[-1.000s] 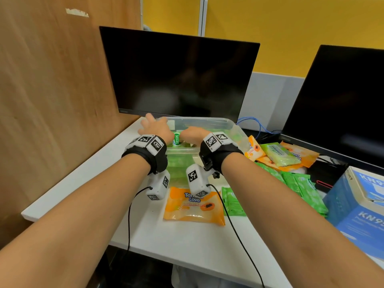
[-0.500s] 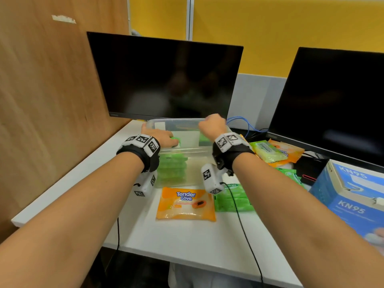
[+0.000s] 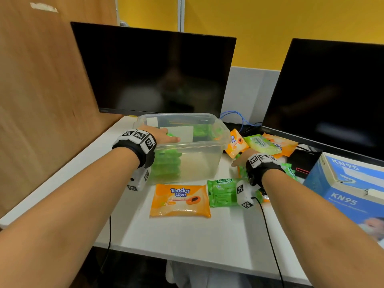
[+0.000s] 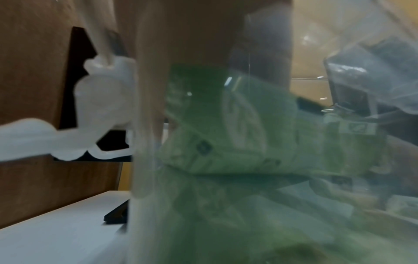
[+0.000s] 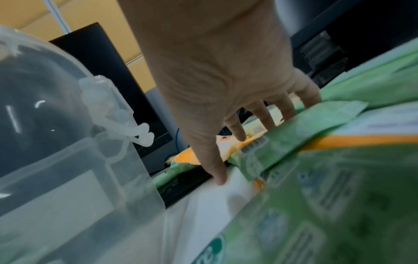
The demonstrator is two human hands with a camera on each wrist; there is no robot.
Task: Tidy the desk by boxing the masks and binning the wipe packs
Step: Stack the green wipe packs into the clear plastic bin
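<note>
- Lying loose on the bench, the green wipe packs form a heap just to the 3 o'clock side of the clear bin, with orange packs mixed in and more packs at the heap's 12 o'clock edge under the right monitor.
- The nearest pack for the coming grasp, as I judge it, is the green one directly under the right hand; its long edge runs roughly from 8 o'clock to 2 o'clock in the right wrist view.
- The right hand's grip is wide: fingers spread and straight, tips coming down on the top green pack, thumb reaching to the bare bench beside it; nothing is held.
- This hand is plainly the nearer one to the heap; the pack lies straight below and ahead of the palm, so a downward close should do.
- Two more packs, the orange Tender Love pack and the Sanicare pack, lie flat at the bin's 6 o'clock, near both wrists.
- The left hand rests over the bin's near-left rim, fingers straight and flat, touching a green pack inside; it grasps nothing that I can see.
- A stack of green packs already sits in the bin's left end.
- The KN95 box stands at 3 o'clock of the heap; no loose masks show.
</note>
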